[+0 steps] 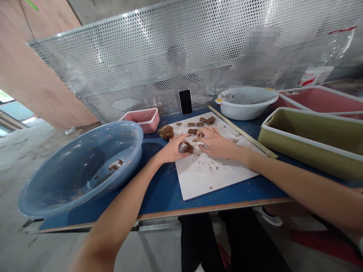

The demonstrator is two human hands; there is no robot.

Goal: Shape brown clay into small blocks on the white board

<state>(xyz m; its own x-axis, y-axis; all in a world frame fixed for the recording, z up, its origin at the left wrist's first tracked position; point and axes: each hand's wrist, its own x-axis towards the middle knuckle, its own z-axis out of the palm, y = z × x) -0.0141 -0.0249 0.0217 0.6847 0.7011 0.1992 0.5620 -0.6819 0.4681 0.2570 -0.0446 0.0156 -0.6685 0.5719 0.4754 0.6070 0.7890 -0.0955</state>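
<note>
My left hand (172,149) curves its thumb and fingers around a small brown clay-like piece (189,147) on the white board (195,185). Close by on the right, my right hand (214,142) lies over the board with its fingers apart and slightly bent; nothing shows in its grasp, though the space under the palm is hidden. Beyond the hands lie several brown shaped pieces (210,120), and one short brown block (193,131) is just past the fingertips. A rough brown lump (166,132) sits at the board's left edge. Brown crumbs are scattered across the board.
A large blue basin (85,151) stands at left, with a pink tray (150,121) behind it. A phone (185,102) leans against the perforated metal screen (127,68). To the right are a wooden strip (244,132), a white basin (241,111) and a green planter box (297,145).
</note>
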